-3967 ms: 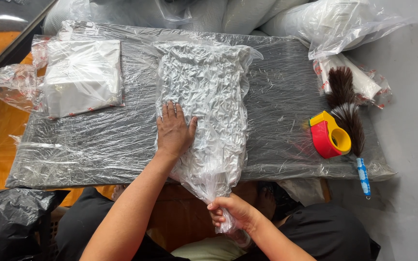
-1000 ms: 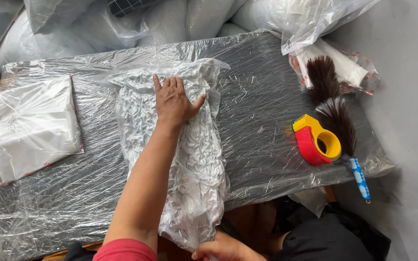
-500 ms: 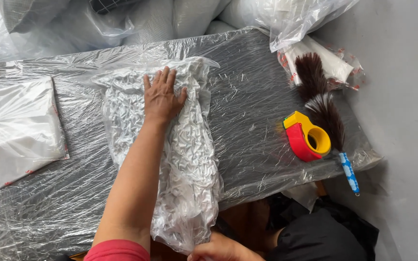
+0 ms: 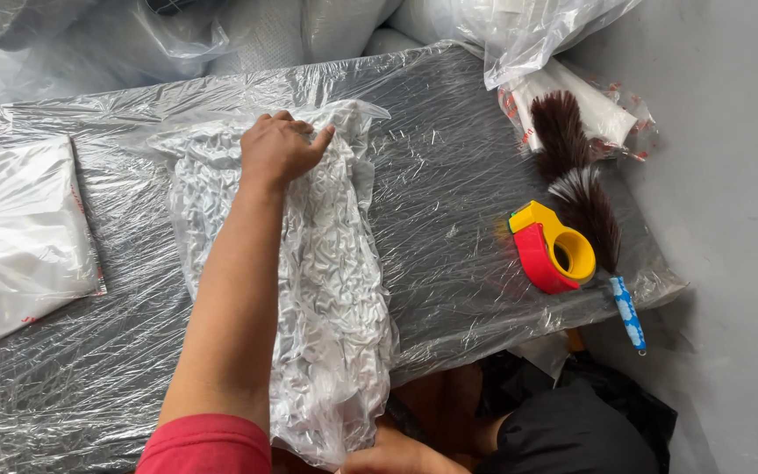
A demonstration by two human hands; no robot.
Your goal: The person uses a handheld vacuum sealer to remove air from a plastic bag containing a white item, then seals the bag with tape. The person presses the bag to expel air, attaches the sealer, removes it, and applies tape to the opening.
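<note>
Just one head cam here, looking almost straight down from close above the film-wrapped table [image 4: 449, 202], the far edge with the piled bags at the top of frame, the person's own lap at the bottom, grey floor [image 4: 730, 175] on the right, so nothing overlaps.

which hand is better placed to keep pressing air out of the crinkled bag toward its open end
Left, probably. The left hand lies on the far end of the crinkled bag on the wrapped table, while the right hand pinches its near neck at the table edge.
</note>
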